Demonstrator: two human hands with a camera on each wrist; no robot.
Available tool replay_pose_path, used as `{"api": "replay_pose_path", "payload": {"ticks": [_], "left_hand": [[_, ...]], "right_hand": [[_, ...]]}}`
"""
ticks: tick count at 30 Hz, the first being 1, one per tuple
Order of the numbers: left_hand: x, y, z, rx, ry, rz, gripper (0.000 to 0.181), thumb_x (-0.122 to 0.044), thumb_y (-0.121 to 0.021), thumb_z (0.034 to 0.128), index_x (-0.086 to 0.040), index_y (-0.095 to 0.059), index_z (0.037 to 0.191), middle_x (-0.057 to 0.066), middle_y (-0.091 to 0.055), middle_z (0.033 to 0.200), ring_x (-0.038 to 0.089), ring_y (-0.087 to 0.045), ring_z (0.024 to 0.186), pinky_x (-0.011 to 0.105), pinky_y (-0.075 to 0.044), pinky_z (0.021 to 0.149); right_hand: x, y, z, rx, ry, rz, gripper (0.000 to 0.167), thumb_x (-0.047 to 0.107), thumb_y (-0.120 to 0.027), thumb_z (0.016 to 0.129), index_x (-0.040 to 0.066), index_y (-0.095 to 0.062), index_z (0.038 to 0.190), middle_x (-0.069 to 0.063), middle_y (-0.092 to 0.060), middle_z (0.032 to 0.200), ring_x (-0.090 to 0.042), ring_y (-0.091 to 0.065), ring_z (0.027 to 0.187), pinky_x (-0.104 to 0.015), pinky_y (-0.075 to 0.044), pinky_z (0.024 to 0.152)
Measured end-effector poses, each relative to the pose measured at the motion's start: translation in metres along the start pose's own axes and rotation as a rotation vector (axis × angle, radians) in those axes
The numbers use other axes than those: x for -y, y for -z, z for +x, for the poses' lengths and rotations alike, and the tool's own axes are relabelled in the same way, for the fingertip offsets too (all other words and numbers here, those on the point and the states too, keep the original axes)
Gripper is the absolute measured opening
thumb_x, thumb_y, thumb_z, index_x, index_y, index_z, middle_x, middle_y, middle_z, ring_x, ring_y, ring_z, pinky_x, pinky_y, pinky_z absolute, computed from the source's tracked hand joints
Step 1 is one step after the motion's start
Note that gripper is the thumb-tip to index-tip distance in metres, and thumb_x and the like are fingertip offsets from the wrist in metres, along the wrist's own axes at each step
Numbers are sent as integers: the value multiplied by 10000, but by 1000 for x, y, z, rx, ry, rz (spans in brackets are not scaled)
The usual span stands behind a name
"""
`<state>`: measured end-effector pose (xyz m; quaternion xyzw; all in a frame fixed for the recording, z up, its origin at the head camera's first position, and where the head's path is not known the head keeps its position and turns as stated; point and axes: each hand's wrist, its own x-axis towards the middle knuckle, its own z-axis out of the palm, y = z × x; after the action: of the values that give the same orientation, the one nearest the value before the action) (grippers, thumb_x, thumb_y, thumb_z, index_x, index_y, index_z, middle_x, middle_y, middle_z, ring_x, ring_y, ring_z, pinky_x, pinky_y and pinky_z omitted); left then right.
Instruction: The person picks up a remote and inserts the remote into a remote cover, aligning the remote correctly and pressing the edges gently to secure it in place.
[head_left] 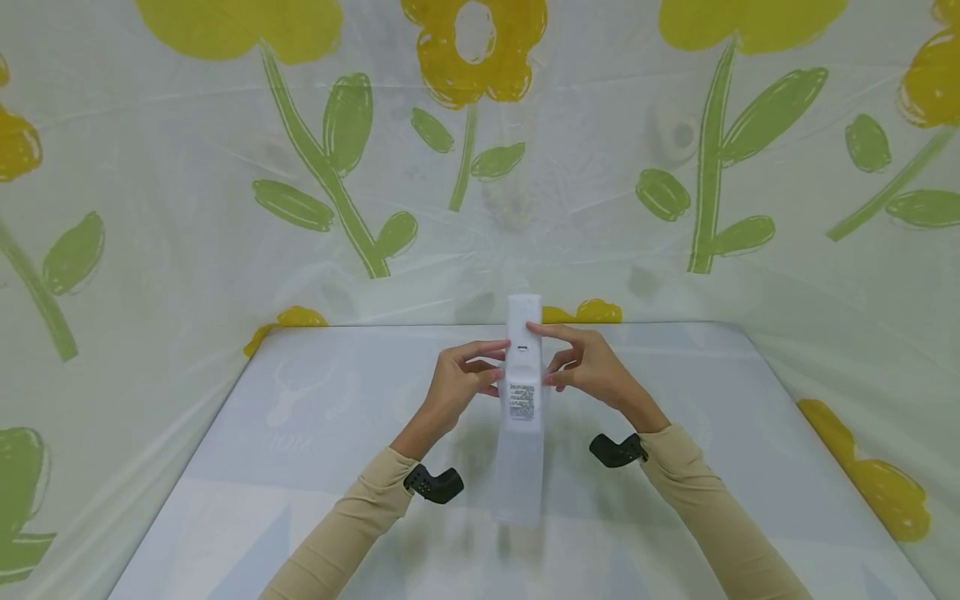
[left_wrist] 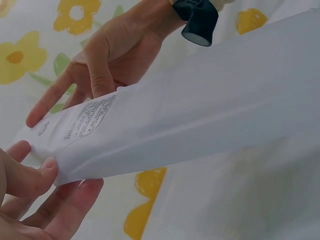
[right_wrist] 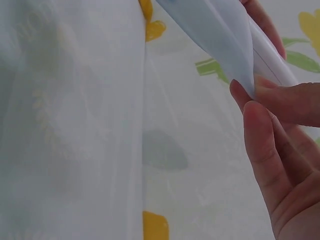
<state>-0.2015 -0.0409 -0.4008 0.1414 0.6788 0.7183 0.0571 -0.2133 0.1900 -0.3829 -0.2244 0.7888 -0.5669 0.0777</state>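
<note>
White packet (head_left: 520,446), pinched along its sides by the left hand (head_left: 455,377) and the right hand (head_left: 592,367), bears a printed label (head_left: 522,402) and appears held above the table (head_left: 300,467). Steadying it seems the step in hand; the next move likely calls for even pinches.

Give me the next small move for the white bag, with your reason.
I'd probably lower the white bag onto the table: the left hand and right hand pinch its edges near the printed label, while neither holds the long plain part, so laying it down should steady it.
</note>
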Motion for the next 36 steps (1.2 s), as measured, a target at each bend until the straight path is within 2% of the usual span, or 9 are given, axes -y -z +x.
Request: {"api": "replay_pose_path", "payload": {"ticks": [8,17,21,24,28,32,36], "left_hand": [[-25,-5,-11,14,7,25,374,114,-586,855,25,-612,1217,208,-608,1098,247,-642,872,476,-557,742],[-23,-5,-9,19,1,44,374,90,-583,869,1,-611,1231,218,-602,1105,270,-639,888,475,-557,738],[-23,-5,-9,9,6,42,380,108,-580,860,-1,-621,1221,210,-609,1069,253,-637,857,439,-570,708],[-24,-4,-10,2,15,38,384,119,-582,851,4,-624,1215,252,-598,1066,234,-634,832,414,-575,689],[-24,-4,-11,9,25,29,395,128,-581,844,13,-618,1220,317,-554,1088,224,-622,814,403,-576,682],[-24,-4,-11,16,32,28,403,134,-570,847,4,-617,1225,312,-542,1081,215,-609,805,393,-577,677],[-24,-3,-11,33,43,27,411,125,-565,856,-7,-607,1244,305,-529,1097,205,-603,814,390,-576,684]], "right_hand": [[-2,0,-1,-19,10,46,628,-95,-658,795,146,-529,1360,-140,-592,1160,-451,-598,719,-358,-555,609],[-5,0,-2,-24,13,99,619,-114,-660,785,110,-537,1348,-127,-547,1281,-393,-609,698,-346,-556,645],[-4,0,-1,-18,9,103,612,-103,-658,793,122,-538,1350,-116,-560,1263,-333,-627,689,-352,-559,656],[-4,-1,-1,-13,5,102,606,-97,-659,796,118,-537,1350,-126,-572,1239,-305,-632,686,-353,-560,666],[-4,-3,-1,-17,-1,76,590,-89,-666,799,110,-544,1342,-150,-621,1116,-301,-629,674,-344,-556,671],[-3,-4,-2,-15,-5,61,580,-79,-666,804,115,-550,1338,-168,-647,998,-297,-625,662,-337,-552,669],[-2,-4,-2,4,14,80,582,-87,-654,808,101,-537,1347,-165,-614,1116,-301,-623,678,-341,-556,680]]}}
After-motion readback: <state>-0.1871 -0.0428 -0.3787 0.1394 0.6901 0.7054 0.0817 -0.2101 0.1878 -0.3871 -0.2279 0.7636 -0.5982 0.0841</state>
